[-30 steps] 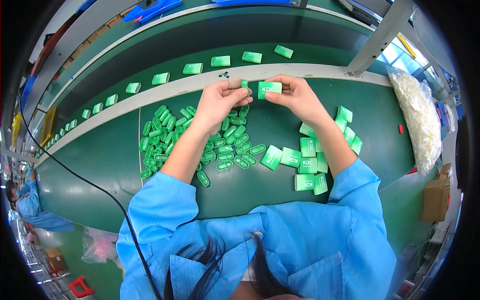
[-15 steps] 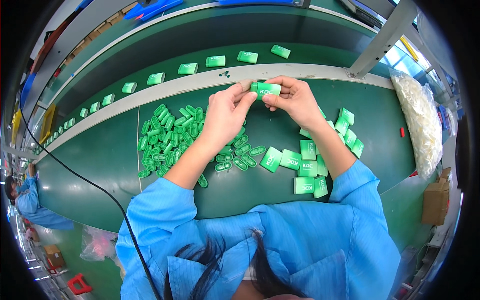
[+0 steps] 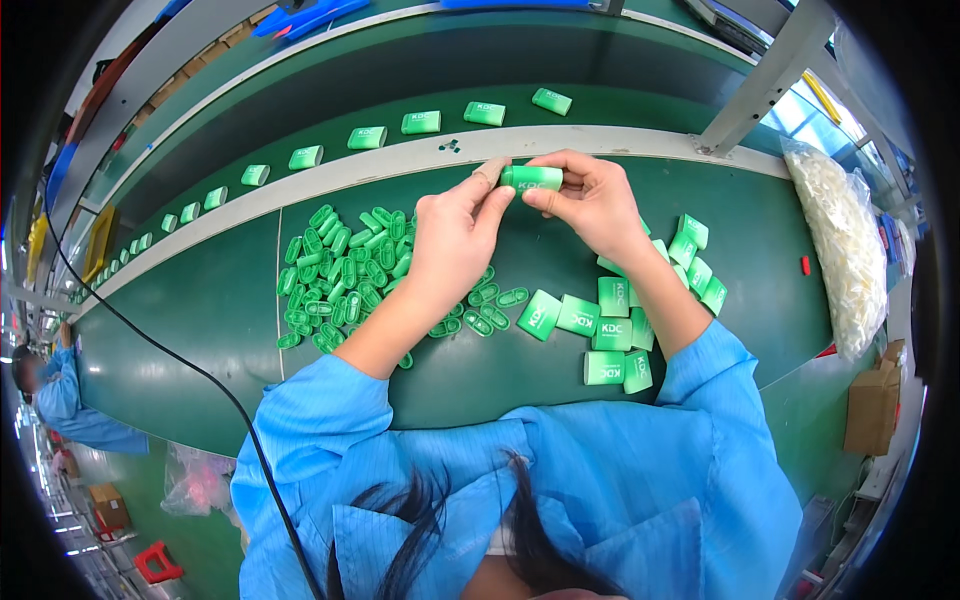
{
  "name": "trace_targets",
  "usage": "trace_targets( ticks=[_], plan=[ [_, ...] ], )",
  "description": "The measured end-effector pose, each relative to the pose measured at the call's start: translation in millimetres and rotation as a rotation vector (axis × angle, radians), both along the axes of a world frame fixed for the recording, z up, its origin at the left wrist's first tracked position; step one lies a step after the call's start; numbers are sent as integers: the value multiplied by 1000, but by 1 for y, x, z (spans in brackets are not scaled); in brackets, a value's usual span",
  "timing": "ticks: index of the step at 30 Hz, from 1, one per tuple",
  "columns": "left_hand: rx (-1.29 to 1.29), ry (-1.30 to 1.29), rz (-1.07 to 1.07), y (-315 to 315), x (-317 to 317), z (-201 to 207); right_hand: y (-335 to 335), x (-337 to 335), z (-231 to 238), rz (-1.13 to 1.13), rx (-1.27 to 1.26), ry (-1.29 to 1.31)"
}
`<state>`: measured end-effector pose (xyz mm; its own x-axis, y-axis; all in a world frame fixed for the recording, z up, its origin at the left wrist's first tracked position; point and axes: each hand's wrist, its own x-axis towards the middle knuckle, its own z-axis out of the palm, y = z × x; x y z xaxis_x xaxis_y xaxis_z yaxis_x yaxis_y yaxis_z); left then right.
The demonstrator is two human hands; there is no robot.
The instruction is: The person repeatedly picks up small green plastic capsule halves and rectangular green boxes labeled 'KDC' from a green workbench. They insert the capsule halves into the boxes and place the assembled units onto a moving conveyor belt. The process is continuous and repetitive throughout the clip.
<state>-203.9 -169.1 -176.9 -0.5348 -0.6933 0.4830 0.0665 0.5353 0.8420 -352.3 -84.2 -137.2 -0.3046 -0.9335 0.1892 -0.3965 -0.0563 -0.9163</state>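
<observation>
Between my two hands is a small flat green plastic case [image 3: 535, 180] with white print and a darker green end piece on its left. My left hand [image 3: 455, 230] pinches that darker end between thumb and fingers. The body's right end is gripped by my right hand [image 3: 597, 205], thumb below and fingers behind. Under and beside my left forearm spreads a pile of oval green end caps [image 3: 345, 270]. By my right forearm lie several loose green case bodies [image 3: 612, 333], some partly hidden by the arm.
Beyond a pale rail [image 3: 400, 160], a row of green cases [image 3: 421, 122] runs along a green conveyor belt. A bag of whitish pieces [image 3: 840, 250] stands at the right. A black cable [image 3: 180, 350] crosses the left side. Another person in blue [image 3: 70, 400] is far left.
The case in my hands has rolled slightly, so its printed face shows less. The row on the belt has moved a little to the left. Both hands keep their grip.
</observation>
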Motion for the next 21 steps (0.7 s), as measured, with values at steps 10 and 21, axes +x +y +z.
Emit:
trace_targets(
  ticks=[10, 21],
  plan=[
    [-159, -46, 42, 8, -7, -9, -4, 9, 2, -165, -44, 432],
    [-403, -506, 10, -17, 3, -13, -54, -183, -2, -542, 145, 732]
  ],
)
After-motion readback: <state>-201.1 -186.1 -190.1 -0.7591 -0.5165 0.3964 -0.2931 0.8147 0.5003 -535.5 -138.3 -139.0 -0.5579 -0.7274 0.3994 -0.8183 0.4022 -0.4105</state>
